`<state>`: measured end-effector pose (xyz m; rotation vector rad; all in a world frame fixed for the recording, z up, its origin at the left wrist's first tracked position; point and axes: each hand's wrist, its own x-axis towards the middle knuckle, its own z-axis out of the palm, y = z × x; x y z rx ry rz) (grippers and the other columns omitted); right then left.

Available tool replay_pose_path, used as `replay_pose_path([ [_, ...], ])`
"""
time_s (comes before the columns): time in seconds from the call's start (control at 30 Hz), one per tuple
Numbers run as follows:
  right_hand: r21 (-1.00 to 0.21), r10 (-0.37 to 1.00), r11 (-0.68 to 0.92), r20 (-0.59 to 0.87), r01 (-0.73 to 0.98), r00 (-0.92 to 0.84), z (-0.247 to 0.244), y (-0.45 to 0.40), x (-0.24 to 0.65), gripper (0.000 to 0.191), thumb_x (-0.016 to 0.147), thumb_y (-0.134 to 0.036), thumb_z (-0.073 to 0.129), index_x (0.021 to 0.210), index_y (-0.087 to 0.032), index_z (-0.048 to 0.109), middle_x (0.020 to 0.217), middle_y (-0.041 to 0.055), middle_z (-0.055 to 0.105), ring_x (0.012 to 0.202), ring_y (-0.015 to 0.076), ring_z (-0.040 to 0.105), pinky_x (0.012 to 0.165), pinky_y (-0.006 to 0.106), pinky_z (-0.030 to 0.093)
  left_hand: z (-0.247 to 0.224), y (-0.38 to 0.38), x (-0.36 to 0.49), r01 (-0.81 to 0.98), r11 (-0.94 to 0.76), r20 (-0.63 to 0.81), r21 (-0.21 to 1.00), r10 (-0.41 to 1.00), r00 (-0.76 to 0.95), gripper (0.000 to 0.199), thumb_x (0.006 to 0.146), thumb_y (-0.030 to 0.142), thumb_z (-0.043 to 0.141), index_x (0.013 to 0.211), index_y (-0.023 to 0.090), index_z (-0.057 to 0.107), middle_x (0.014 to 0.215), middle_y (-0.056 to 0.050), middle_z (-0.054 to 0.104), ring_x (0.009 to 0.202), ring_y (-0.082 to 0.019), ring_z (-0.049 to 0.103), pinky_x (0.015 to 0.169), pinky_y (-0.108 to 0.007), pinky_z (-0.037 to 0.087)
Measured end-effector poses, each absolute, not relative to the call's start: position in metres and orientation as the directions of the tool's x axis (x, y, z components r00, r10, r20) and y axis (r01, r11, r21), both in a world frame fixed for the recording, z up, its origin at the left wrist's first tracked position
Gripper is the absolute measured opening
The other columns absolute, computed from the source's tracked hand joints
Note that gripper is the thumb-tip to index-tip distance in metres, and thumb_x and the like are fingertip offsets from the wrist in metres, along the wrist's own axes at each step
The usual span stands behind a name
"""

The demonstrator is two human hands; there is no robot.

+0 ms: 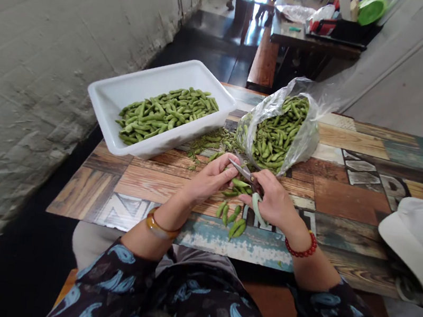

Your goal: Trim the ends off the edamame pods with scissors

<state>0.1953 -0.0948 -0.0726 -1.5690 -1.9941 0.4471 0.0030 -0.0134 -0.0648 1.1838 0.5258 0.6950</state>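
Note:
Scissors (pixel 256 203) with pale green handles are held in my right hand (pixel 272 197), their blades pointing left toward my other hand. The fingers of my left hand (pixel 214 176) are pinched together at the blade tips; what they hold is too small to make out. Several green pods (pixel 238 229) lie on the table just below and between my hands. Beyond them, a clear plastic bag (pixel 307 141) full of pods lies open toward me. A white tub (pixel 107 123) with many pods stands at the left. Trimmed bits (pixel 208 142) are scattered between tub and bag.
The patchwork wooden table (pixel 349 202) reaches to the right, where a white cap (pixel 420 234) lies at its edge. A rough pale wall (pixel 52 47) runs along the left. Farther back are a bench (pixel 264 60) and another table (pixel 290 37) holding assorted items.

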Motion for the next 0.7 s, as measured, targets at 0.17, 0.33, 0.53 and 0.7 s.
replay_pose_path([
  [0.17, -0.570, 0.958, 0.273, 0.238, 0.775, -0.162, -0.0724, -0.0956, 0.1939, 0.025, 0.089, -0.040, 0.069, 0.098, -0.021, 0.055, 0.091, 0.0040, 0.054, 0.073, 0.0186, 0.052, 0.065, 0.033, 0.045, -0.0669, -0.0128, 0.0033, -0.181, 0.168, 0.009, 0.969, 0.708, 0.706, 0.040, 0.087, 0.053, 0.067, 0.098, 0.017, 0.053, 0.078, 0.002, 0.052, 0.061, -0.008, 0.044, 0.055, -0.019, 0.035],
  [0.33, -0.577, 0.947, 0.313, 0.251, 0.754, -0.200, -0.0757, -0.0950, 0.1934, 0.024, 0.091, -0.041, 0.065, 0.090, -0.022, 0.052, 0.086, 0.0037, 0.053, 0.079, 0.0212, 0.054, 0.070, 0.035, 0.046, -0.0630, -0.0124, 0.0037, -0.165, 0.106, 0.045, 0.981, 0.698, 0.714, 0.037, 0.090, 0.053, 0.063, 0.093, 0.016, 0.059, 0.077, 0.001, 0.052, 0.061, -0.009, 0.040, 0.055, -0.021, 0.035],
  [0.53, -0.582, 0.939, 0.340, 0.255, 0.739, -0.231, -0.0753, -0.0957, 0.1935, 0.024, 0.095, -0.042, 0.060, 0.086, -0.023, 0.047, 0.086, 0.0044, 0.054, 0.079, 0.0216, 0.053, 0.070, 0.035, 0.047, -0.0626, -0.0140, 0.0041, -0.178, 0.133, 0.031, 0.975, 0.711, 0.703, 0.039, 0.088, 0.054, 0.065, 0.090, 0.016, 0.058, 0.074, 0.002, 0.049, 0.060, -0.008, 0.039, 0.054, -0.021, 0.034],
  [0.7, -0.575, 0.939, 0.336, 0.261, 0.746, -0.223, -0.0744, -0.0954, 0.1931, 0.026, 0.097, -0.039, 0.059, 0.082, -0.023, 0.046, 0.082, 0.0034, 0.054, 0.077, 0.0205, 0.053, 0.069, 0.034, 0.045, -0.0616, -0.0131, 0.0029, -0.184, 0.228, -0.043, 0.956, 0.732, 0.680, 0.039, 0.084, 0.052, 0.070, 0.086, 0.016, 0.055, 0.073, 0.003, 0.047, 0.058, -0.006, 0.038, 0.051, -0.017, 0.030],
])
